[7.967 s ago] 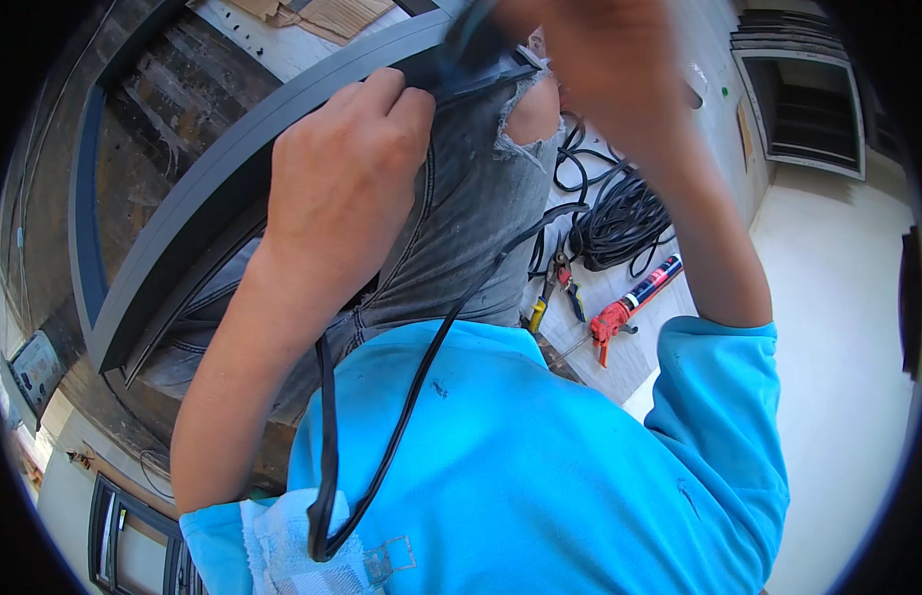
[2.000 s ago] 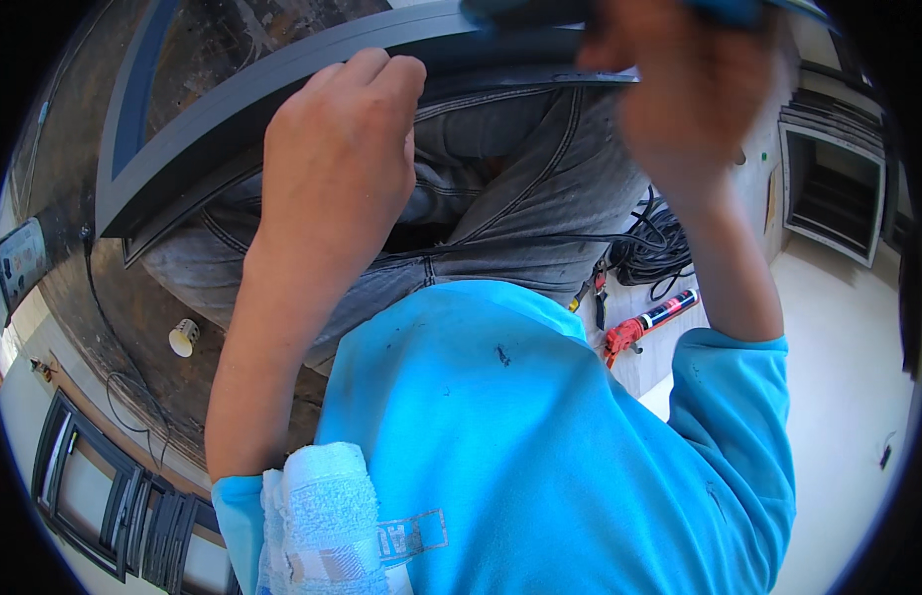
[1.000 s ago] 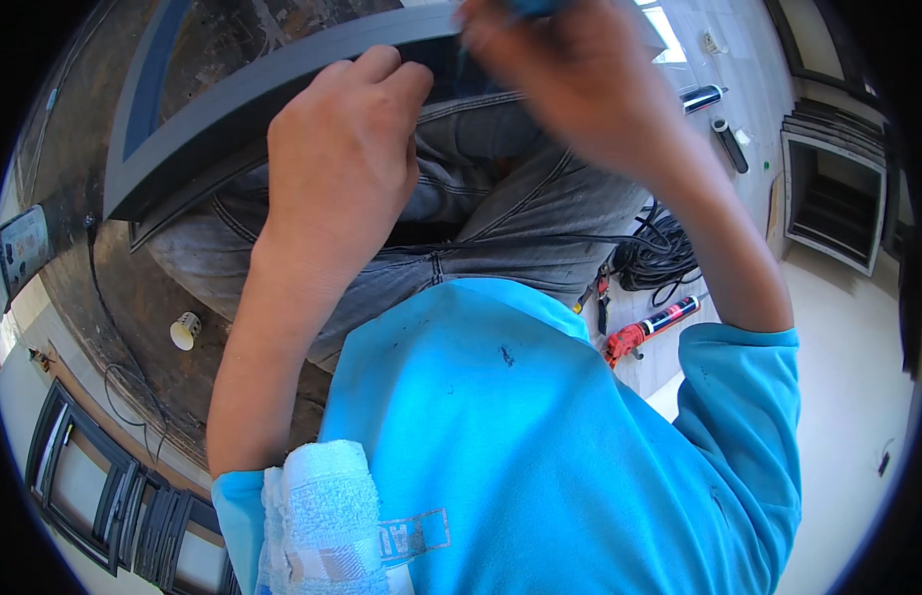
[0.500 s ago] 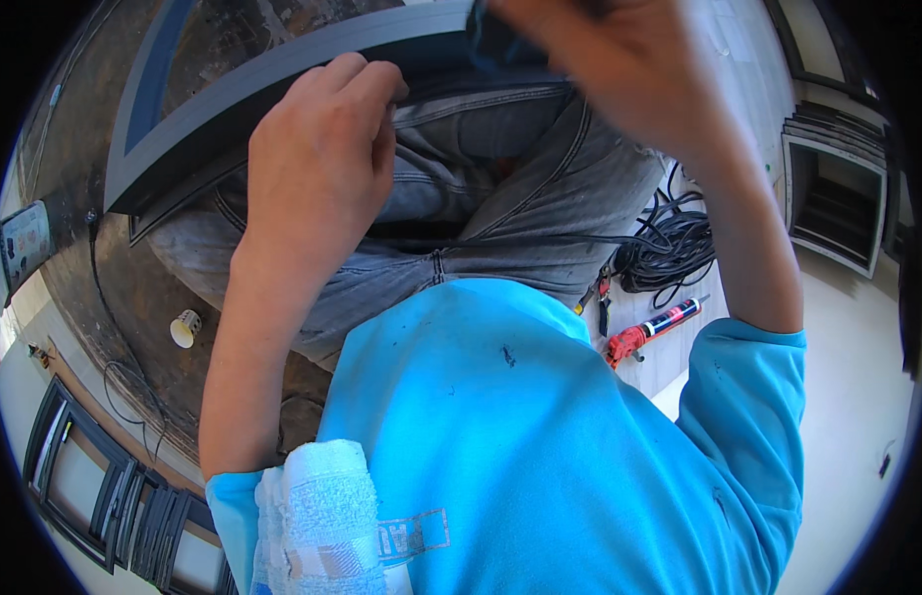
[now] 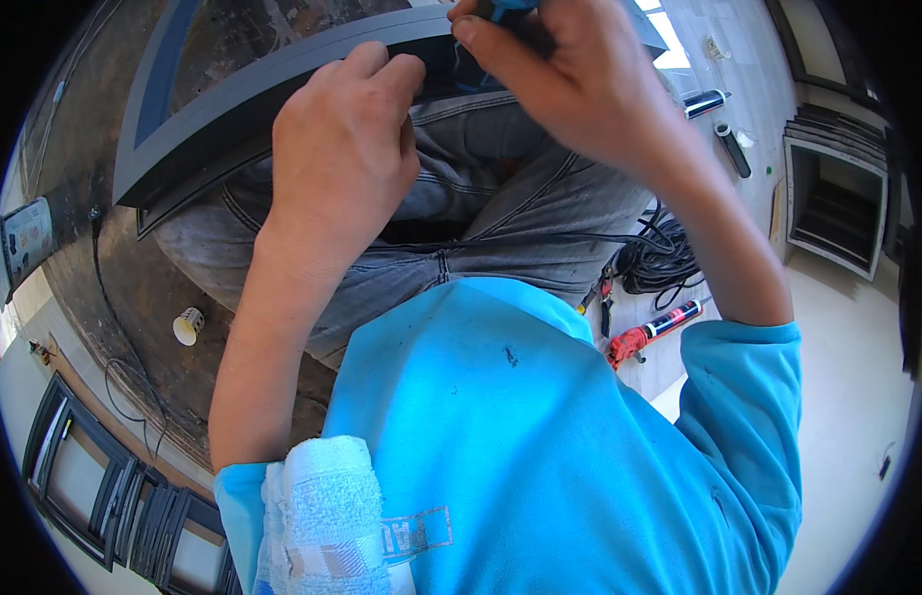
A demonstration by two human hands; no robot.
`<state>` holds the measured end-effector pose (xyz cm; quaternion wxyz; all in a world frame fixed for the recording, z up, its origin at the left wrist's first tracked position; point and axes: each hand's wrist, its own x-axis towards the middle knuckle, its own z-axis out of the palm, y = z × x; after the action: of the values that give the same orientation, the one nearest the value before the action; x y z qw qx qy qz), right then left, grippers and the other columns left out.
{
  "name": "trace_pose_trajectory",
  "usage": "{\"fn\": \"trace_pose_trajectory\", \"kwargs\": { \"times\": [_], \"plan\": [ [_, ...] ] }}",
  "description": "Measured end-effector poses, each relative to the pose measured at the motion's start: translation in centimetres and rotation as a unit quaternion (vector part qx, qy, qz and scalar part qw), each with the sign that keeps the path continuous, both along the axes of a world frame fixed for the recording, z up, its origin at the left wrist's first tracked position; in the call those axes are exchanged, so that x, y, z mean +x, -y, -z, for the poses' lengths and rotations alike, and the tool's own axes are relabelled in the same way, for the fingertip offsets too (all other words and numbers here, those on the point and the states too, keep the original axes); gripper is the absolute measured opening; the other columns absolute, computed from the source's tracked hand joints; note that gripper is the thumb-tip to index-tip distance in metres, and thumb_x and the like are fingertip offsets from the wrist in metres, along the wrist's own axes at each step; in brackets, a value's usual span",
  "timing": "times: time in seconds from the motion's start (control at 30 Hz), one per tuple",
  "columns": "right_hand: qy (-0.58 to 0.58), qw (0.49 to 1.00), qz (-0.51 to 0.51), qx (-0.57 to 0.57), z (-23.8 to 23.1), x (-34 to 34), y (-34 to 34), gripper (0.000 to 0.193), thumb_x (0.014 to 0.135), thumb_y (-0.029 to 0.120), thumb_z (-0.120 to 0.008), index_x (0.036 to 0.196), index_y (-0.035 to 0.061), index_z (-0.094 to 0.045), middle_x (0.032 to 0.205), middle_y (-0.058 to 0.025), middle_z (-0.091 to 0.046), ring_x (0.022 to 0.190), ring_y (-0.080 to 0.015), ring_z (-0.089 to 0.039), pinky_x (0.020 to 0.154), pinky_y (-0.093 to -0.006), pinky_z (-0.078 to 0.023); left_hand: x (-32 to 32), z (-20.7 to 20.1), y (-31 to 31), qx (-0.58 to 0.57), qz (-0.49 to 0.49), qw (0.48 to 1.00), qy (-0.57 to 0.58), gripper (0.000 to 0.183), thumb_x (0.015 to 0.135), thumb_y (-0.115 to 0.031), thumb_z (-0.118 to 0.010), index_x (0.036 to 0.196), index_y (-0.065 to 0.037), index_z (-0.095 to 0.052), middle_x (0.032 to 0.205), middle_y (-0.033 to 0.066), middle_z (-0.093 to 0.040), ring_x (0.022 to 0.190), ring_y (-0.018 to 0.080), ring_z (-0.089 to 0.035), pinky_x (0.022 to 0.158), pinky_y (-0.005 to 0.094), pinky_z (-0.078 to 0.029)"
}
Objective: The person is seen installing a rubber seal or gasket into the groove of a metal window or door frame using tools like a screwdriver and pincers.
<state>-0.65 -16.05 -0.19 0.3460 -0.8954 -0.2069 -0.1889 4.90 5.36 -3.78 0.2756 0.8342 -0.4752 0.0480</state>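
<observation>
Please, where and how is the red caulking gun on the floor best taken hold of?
Probably by the red end of the caulking gun, from above and the right: this end is nearest the blue shirt, the tube points away, and the pliers and coiled cable lie on the other side.

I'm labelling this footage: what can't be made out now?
Head view:
Blue-and-black object: cut off by the top edge, partly behind the bare right hand.
Bare left hand: its back hides what it holds, if anything.
Gray angular metal frame: cut off by the top edge.
</observation>
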Motion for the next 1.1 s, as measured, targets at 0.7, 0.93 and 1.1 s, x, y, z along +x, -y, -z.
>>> {"fn": "trace_pose_trajectory", "kwargs": {
  "times": [0.7, 0.93, 1.1],
  "plan": [
    [-0.123, 0.973, 0.144, 0.134, -1.5, -4.5, 4.5, 0.035, 0.102, 0.014, -0.061, 0.129, -0.0002, -0.045, 0.09, -0.0077, -0.055, 0.084, -0.0178, -0.056, 0.074, -0.0355, -0.045, -0.4, -0.4, 0.0, 0.004, 0.015, 1.0, -0.011, 0.017, 0.078, 0.004, -0.067, 0.093, -0.005, -0.066, 0.086, 0.0097, -0.06, 0.084, 0.0314, -0.063, 0.072, 0.0415, -0.052],
    [-0.015, 0.941, 0.147, 0.304, -1.7, -5.5, 5.9, 0.027, 0.103, 0.01, -0.059, 0.124, -0.0007, -0.046, 0.082, -0.0073, -0.058, 0.073, -0.0124, -0.059, 0.06, -0.0302, -0.045, -0.7, -1.5, 0.8, 0.059, -0.001, 0.998, -0.017, 0.016, 0.082, 0.003, -0.066, 0.096, -0.004, -0.066, 0.089, 0.0118, -0.061, 0.087, 0.0328, -0.064, 0.074, 0.042, -0.052],
    [-0.071, 0.985, 0.138, 0.07, -1.4, -5.4, 9.9, 0.028, 0.102, 0.012, -0.062, 0.123, 0.0006, -0.047, 0.083, -0.003, -0.053, 0.071, -0.0111, -0.056, 0.062, -0.0313, -0.047, -0.9, -2.8, 2.3, 0.113, 0.01, 0.993, 0.008, 0.017, 0.084, 0.001, -0.065, 0.1, -0.004, -0.066, 0.093, 0.0132, -0.063, 0.09, 0.034, -0.065, 0.077, 0.0429, -0.052]
  ]
}}
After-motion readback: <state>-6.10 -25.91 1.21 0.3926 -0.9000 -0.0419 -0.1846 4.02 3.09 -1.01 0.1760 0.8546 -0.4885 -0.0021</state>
